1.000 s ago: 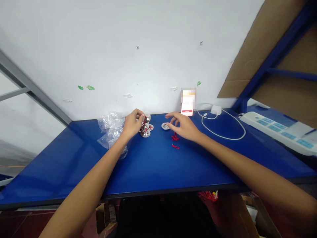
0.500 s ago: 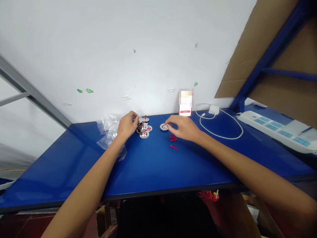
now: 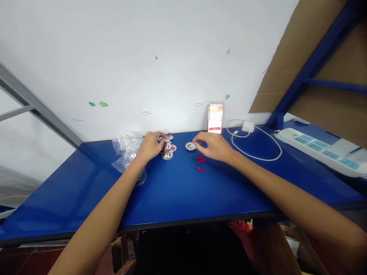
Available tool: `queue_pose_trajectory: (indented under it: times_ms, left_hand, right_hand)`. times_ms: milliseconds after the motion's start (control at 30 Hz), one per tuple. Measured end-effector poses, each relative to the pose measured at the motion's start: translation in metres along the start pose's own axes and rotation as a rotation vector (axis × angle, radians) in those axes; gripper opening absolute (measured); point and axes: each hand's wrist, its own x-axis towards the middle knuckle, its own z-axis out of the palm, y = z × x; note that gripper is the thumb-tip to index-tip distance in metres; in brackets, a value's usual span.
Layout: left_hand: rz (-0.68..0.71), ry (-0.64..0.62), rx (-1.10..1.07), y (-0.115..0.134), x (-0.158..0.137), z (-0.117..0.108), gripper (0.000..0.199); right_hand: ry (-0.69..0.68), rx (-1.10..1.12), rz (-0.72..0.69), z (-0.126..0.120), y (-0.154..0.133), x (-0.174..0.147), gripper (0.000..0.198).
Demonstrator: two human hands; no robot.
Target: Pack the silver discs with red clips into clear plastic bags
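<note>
At the back of the blue table lies a pile of small silver finger cymbals (image 3: 167, 154) with red cord loops. My left hand (image 3: 151, 145) reaches onto the left side of this pile. Its thumb and fingers are closed on a cymbal there, partly hidden by the hand. To the right, a single finger cymbal (image 3: 189, 146) without a visible cord rests low over the tabletop. My right hand (image 3: 212, 145) pinches its right edge between thumb and index finger. Several loose red cord loops (image 3: 201, 170) lie just below my right hand.
Crumpled clear plastic bags (image 3: 127, 151) lie left of the pile. A lit phone (image 3: 215, 118) leans on the wall behind my right hand. A white charger (image 3: 248, 126) with its cable and a power strip (image 3: 321, 151) are on the right.
My left hand has shifted slightly right, farther over the pile of cymbals. My right hand stays almost in place at the single cymbal.
</note>
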Motion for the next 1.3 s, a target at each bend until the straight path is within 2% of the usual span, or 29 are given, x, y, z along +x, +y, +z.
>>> queue_pose_trajectory:
  times_ms: [133, 367, 567, 633, 800, 933, 1033, 1100, 1300]
  left_hand:
    - [0.087, -0.036, 0.048, -0.001, 0.001, 0.004, 0.030]
    - [0.094, -0.043, 0.013, -0.002, 0.001, 0.003, 0.035]
    - [0.076, 0.022, -0.004, 0.002, 0.000, 0.000, 0.034]
    - [0.032, 0.052, -0.050, 0.006, 0.000, -0.003, 0.033]
    - [-0.156, 0.068, -0.301, 0.017, 0.000, -0.009, 0.028]
    - [-0.131, 0.122, -0.305, 0.023, -0.002, -0.009, 0.026]
    - [-0.097, 0.129, -0.337, 0.031, -0.004, -0.009, 0.024]
    - [-0.071, 0.121, -0.353, 0.037, -0.005, -0.009, 0.024]
    - [-0.037, 0.084, -0.346, 0.048, -0.012, -0.006, 0.026]
  right_hand:
    - [0.000, -0.015, -0.003, 0.001, 0.000, 0.000, 0.020]
    - [-0.001, -0.007, 0.005, -0.001, 0.001, 0.000, 0.019]
    - [-0.027, -0.012, 0.020, -0.003, 0.007, 0.001, 0.018]
    - [-0.079, -0.020, 0.011, -0.003, 0.009, 0.001, 0.019]
    - [-0.318, 0.019, -0.040, 0.001, 0.010, 0.000, 0.018]
    - [-0.339, 0.066, -0.076, -0.003, 0.014, 0.000, 0.018]
    - [-0.472, 0.128, -0.092, -0.013, 0.023, 0.001, 0.014]
    - [-0.533, 0.162, -0.090, -0.018, 0.028, 0.001, 0.021]
    - [-0.534, 0.131, -0.167, -0.017, 0.029, 0.003, 0.012]
